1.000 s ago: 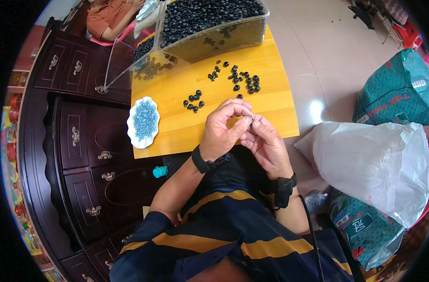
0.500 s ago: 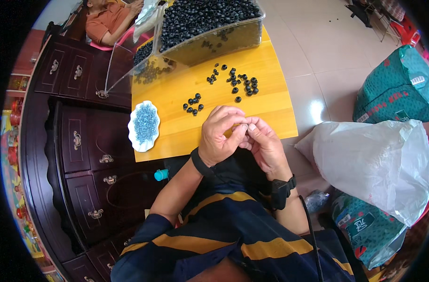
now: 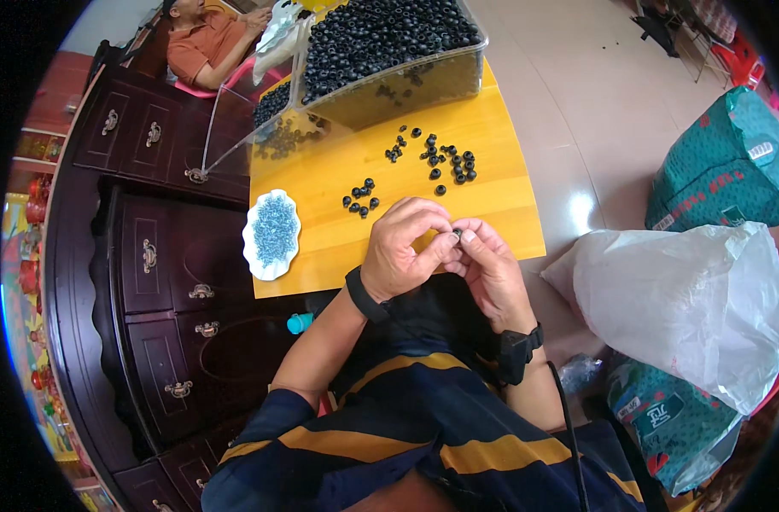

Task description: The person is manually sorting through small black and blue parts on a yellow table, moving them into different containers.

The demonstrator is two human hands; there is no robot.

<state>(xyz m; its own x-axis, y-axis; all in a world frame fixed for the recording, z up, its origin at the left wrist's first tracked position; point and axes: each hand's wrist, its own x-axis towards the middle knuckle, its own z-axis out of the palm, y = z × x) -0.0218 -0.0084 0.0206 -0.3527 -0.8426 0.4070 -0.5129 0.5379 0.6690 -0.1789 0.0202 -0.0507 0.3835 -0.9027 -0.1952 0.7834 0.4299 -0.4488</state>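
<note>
My left hand (image 3: 406, 245) and my right hand (image 3: 494, 275) meet at the table's near edge, fingertips pinched close together. A small black bead (image 3: 457, 232) shows in the right hand's thumb-and-finger grip. The left thumb and forefinger press in beside it; whatever they pinch is too small to make out. Beyond the hands, a small cluster of black beads (image 3: 361, 203) lies on the yellow table (image 3: 321, 247). A larger scatter of black beads (image 3: 460, 162) lies farther right. On the left, a white scalloped dish (image 3: 294, 261) holds many tiny bluish clear pieces (image 3: 274, 230).
A clear plastic bin (image 3: 436, 90) heaped with black beads stands at the table's far end, with a clear tray (image 3: 227, 141) beside it. Dark wooden drawers (image 3: 150, 247) line the left. White (image 3: 662, 299) and teal sacks (image 3: 718, 171) stand right. Another person (image 3: 206, 51) sits far left.
The view has shifted slightly, so the table sits a little lower and farther right. The black bead between my fingertips now shows more plainly; both hands stay together.
</note>
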